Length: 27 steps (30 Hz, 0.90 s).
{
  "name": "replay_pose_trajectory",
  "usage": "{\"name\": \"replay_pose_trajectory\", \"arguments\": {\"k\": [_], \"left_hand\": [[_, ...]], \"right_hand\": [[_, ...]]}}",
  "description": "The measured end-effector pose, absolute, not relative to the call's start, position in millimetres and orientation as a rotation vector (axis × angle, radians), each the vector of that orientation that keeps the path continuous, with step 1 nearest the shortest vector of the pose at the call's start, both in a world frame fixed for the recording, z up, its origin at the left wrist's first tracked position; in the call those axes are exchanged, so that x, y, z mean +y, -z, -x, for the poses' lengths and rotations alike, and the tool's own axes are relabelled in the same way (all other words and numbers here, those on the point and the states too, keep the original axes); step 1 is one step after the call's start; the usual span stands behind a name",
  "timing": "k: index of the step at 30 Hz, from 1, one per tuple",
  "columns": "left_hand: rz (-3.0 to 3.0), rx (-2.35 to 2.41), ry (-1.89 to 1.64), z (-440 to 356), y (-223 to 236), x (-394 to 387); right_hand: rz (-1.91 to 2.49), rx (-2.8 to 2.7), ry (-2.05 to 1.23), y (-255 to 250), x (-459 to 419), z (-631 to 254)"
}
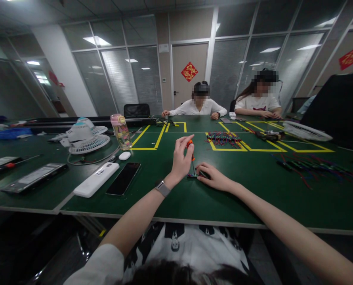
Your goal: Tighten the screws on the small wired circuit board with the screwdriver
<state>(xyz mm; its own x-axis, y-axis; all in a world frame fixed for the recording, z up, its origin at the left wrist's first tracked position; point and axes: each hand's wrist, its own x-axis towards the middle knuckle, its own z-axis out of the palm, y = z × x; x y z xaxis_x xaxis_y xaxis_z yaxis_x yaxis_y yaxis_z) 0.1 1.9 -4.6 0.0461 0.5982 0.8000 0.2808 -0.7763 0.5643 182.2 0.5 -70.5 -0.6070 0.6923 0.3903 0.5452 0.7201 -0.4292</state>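
My left hand [182, 159] is closed round the orange handle of a screwdriver [193, 159], which stands upright with its shaft pointing down. The tip meets a small green circuit board [191, 175] on the table. My right hand [214, 177] rests low on the table at the board's right end, its fingers bent over that end. A dark piece shows under those fingers, too small to make out. What the right fingertips pinch is partly hidden.
Wired circuit boards lie in a pile [225, 138] inside yellow tape and in another [319, 165] at right. Left are a phone [123, 179], a white power bank [96, 179], a bottle [121, 132] and a white fan [88, 136]. Two people sit opposite.
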Motion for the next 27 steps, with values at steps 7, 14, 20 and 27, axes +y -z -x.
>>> {"name": "replay_pose_trajectory", "arguments": {"k": [7, 14, 20, 27], "left_hand": [[-2.043, 0.847, -1.755, -0.6, 8.1, 6.9], [-2.128, 0.92, -1.788, 1.9, 3.1, -1.2], [-2.066, 0.799, -1.761, 0.7, 8.3, 6.6], [-2.123, 0.985, -1.848, 2.8, 3.1, 0.2]], "right_hand": [[0.926, -2.379, -0.348, 69.5, 0.0, -181.7], [0.947, -2.375, -0.336, 67.7, -2.5, -180.1], [0.952, -2.377, -0.334, 67.7, -3.0, -180.2], [0.96, -2.378, -0.333, 68.6, -2.1, -180.0]]}}
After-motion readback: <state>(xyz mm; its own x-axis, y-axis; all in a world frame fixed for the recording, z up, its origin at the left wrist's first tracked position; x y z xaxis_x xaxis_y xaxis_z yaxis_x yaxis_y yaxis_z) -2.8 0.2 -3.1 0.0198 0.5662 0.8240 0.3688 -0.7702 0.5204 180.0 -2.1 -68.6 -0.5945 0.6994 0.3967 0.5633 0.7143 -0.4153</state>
